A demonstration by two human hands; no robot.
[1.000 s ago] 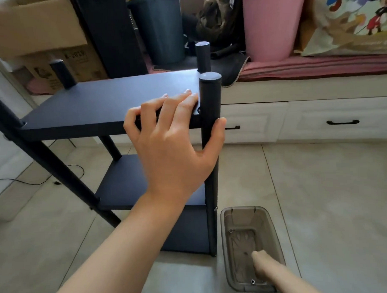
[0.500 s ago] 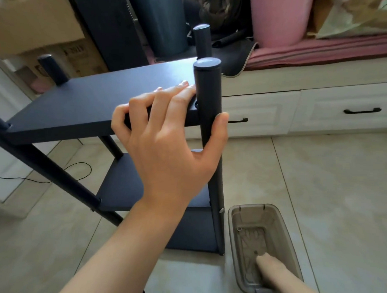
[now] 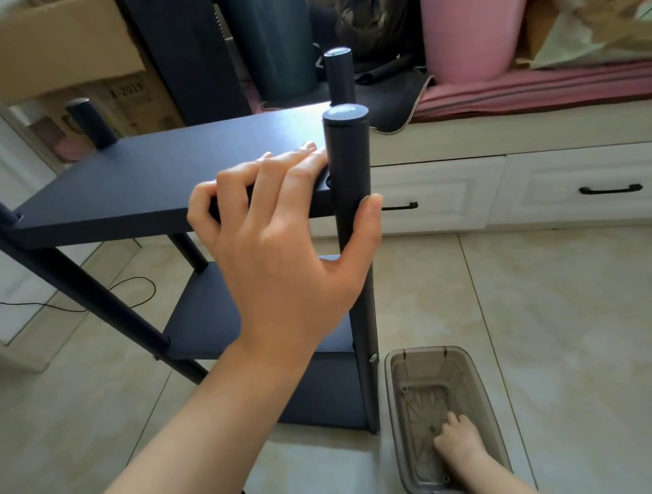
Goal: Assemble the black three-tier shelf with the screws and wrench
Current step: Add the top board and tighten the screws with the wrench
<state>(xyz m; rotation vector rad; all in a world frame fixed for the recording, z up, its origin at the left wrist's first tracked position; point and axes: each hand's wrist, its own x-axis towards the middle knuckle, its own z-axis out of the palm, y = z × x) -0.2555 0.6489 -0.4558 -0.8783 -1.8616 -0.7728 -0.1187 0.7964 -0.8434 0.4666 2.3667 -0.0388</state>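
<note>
The black three-tier shelf point(image 3: 166, 171) stands upright on the tiled floor, left of centre. My left hand point(image 3: 280, 255) grips its top right front corner, fingers lying over the top board and thumb hooked round the front post point(image 3: 349, 164). A screw head point(image 3: 373, 358) shows low on that post. To the right of the shelf's foot sits a grey plastic tray point(image 3: 390, 392) holding a few small screws point(image 3: 404, 389). My right hand point(image 3: 458, 438) is down inside the tray, with bent fingertips on its floor near a small dark screw point(image 3: 432, 429). Whether it pinches anything is hidden.
White drawers with black handles point(image 3: 573, 186) run along the back right under a pink-cushioned bench point(image 3: 533, 88). Cardboard boxes point(image 3: 58, 45), a dark bin point(image 3: 273, 45) and a pink cylinder point(image 3: 468, 27) crowd behind the shelf. A thin black cable point(image 3: 134, 290) lies on the floor at left.
My right hand has reached farther into the tray, with its fingers now spread on the tray floor. My left hand keeps its hold on the shelf corner. The view has tilted slightly down.
</note>
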